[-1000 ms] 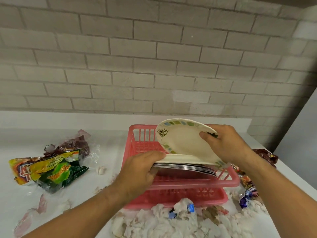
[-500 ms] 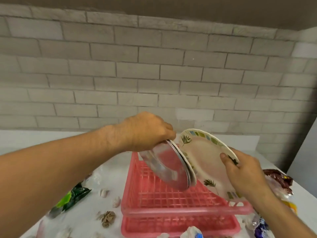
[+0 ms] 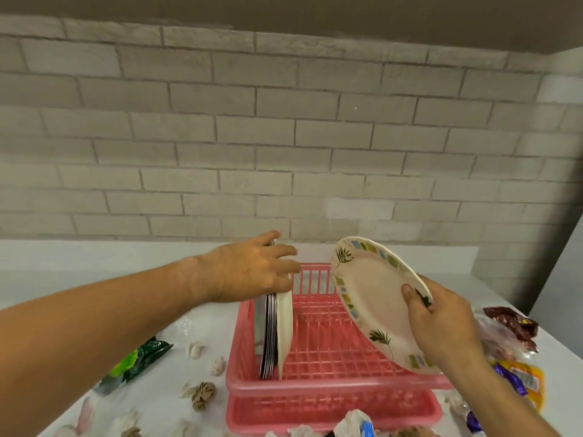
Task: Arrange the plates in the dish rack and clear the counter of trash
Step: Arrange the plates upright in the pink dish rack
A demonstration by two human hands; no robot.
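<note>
A pink plastic dish rack [image 3: 334, 387] sits on the white counter in front of me. My left hand [image 3: 249, 269] grips the top of a stack of plates [image 3: 276, 335], steel ones plus a white one, standing upright on edge at the rack's left side. My right hand [image 3: 441, 323] holds a cream plate with leaf prints and a coloured rim [image 3: 372, 298], tilted over the rack's right side, my thumb on its face.
Snack wrappers lie left of the rack [image 3: 135, 361] and right of it [image 3: 511, 326]. Crumpled tissue and scraps [image 3: 200, 394] litter the counter near the rack's front. A grey brick wall [image 3: 284, 137] rises behind the counter.
My left hand has swung the stack from a tilt above the rack to upright on edge at the rack's left side. The patterned plate stays in my right hand, slightly lower and to the right.
</note>
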